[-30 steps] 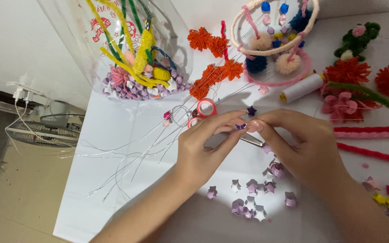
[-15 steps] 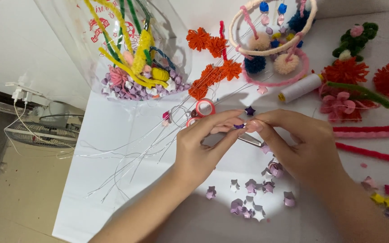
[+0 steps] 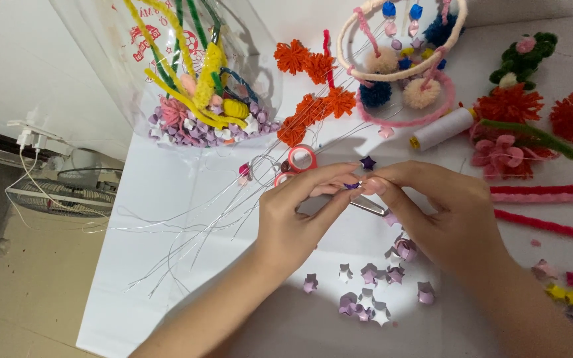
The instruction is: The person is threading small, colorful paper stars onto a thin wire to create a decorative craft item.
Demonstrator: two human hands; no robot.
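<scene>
Over the white worktop [image 3: 167,219], the left hand [image 3: 296,215] and right hand [image 3: 442,212] met fingertip to fingertip, together pinching a tiny dark purple paper star [image 3: 351,186] held just above the surface. More small purple stars [image 3: 366,305] lay scattered below the hands. Thin silvery wires [image 3: 187,219] spread to the left, and a spool of white thread [image 3: 442,128] lay beyond the right hand.

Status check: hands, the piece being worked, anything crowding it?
Both hands, left hand and right hand, pinch a small purple star. Scissors beneath. Loose paper stars nearby.
</scene>
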